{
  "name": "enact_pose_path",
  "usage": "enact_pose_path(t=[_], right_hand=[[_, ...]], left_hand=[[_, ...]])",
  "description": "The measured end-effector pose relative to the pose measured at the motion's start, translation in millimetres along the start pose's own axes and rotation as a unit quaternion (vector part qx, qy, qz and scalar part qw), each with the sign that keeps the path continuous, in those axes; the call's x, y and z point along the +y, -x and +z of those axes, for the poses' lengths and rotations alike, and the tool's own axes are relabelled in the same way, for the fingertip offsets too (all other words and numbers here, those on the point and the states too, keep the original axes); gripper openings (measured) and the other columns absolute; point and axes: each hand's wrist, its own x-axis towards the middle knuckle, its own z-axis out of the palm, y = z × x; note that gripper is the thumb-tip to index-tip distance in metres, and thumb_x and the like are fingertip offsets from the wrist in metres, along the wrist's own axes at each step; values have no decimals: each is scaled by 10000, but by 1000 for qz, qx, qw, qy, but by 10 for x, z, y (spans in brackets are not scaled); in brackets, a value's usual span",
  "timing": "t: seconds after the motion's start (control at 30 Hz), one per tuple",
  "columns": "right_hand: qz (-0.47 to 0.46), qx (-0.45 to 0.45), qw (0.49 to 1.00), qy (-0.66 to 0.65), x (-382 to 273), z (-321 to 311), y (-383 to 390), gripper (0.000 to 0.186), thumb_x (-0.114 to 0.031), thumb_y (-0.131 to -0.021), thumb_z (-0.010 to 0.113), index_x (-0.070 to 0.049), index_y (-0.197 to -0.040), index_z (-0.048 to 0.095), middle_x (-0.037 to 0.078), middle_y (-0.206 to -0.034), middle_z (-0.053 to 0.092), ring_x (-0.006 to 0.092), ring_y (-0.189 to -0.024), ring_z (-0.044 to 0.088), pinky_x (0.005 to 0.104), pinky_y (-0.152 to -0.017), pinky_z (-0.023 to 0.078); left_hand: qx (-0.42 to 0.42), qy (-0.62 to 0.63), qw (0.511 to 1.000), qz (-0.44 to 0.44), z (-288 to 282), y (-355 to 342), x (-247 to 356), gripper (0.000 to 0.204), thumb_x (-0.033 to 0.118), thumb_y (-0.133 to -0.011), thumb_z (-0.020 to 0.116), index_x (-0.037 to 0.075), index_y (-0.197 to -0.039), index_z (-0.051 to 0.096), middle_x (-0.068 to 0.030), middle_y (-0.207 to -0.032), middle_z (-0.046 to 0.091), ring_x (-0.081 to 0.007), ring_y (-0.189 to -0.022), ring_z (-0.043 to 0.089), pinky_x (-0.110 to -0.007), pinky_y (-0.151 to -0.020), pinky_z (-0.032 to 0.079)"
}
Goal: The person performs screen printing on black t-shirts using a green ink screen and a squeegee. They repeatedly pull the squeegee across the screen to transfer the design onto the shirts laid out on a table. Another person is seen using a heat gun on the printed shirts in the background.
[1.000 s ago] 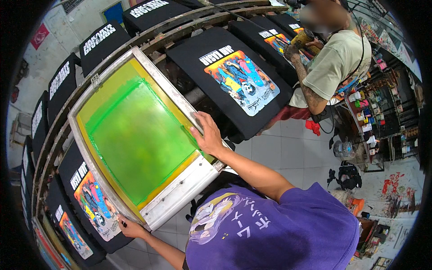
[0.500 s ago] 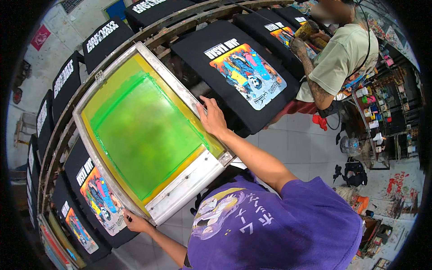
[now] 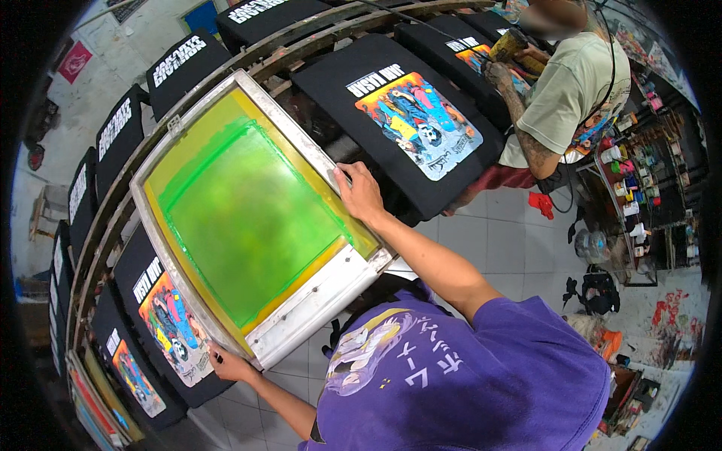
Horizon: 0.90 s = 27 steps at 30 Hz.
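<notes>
A rectangular screen (image 3: 233,210) with translucent green and yellow mesh, a metal frame (image 3: 285,126) and a white clamp bar (image 3: 301,297) lies tilted at an angle over the rack. My right hand (image 3: 361,194) grips the frame's right side, thumb and fingers at the metal edge. Low on the left side, my left hand (image 3: 229,364) is closed on the frame's edge. Beside that hand is a black shirt (image 3: 143,255) with a colourful print, stretched on a board; another printed black shirt (image 3: 331,83) lies right of the screen. The screen hides whatever is under it.
Curved rails (image 3: 94,248) carry several shirt-covered boards (image 3: 113,150). At upper right a co-worker (image 3: 564,105) holds a yellow tool (image 3: 511,49) over another shirt. Tiled floor (image 3: 504,255) shows below; a shelf of containers (image 3: 632,195) and a black bag (image 3: 598,289) stand at right.
The whole scene, screen and both hands included, has shifted slightly right and upward in the picture. Both hands keep their hold on the frame, with no clear difference in grip.
</notes>
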Motion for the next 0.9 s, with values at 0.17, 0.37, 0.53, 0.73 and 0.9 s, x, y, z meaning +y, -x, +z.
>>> enact_pose_path(t=[0.17,0.37,0.53,0.73,0.9], right_hand=[[-10,10,1000,14,12,-9,0,447,-387,-997,539,0,-1175,677,204,-1078,603,382,-1054,589,459,-923,470],[-6,25,999,35,62,16,-1,443,-392,-983,566,-2,-1145,700,186,-1050,606,361,-1056,586,448,-913,475],[-5,29,999,34,75,86,-12,462,-416,-966,587,1,-1112,721,207,-1049,613,378,-1007,610,455,-886,485],[5,4,998,58,172,10,-88,441,-415,-975,566,-26,-1087,740,247,-989,651,420,-948,637,470,-856,495],[-17,12,999,42,113,39,-15,426,-396,-976,576,-20,-1091,740,246,-979,669,424,-949,642,465,-845,495]], left_hand=[[10,-22,1000,10,63,-32,-139,521,478,-938,655,-32,-970,754,-189,-932,747,-325,-853,689,-430,-779,506],[-18,6,1000,-6,28,-6,45,459,408,-952,663,-41,-987,750,-196,-963,746,-320,-853,692,-409,-776,515],[3,27,1000,8,65,-32,-194,540,490,-943,638,-35,-1006,745,-193,-928,744,-323,-836,685,-413,-792,508],[45,53,997,30,104,79,5,388,327,-932,707,-59,-897,726,-183,-765,706,-263,-672,652,-382,-647,503],[52,41,998,23,-17,17,11,371,324,-931,709,-43,-879,725,-145,-754,684,-215,-635,620,-341,-603,479]])
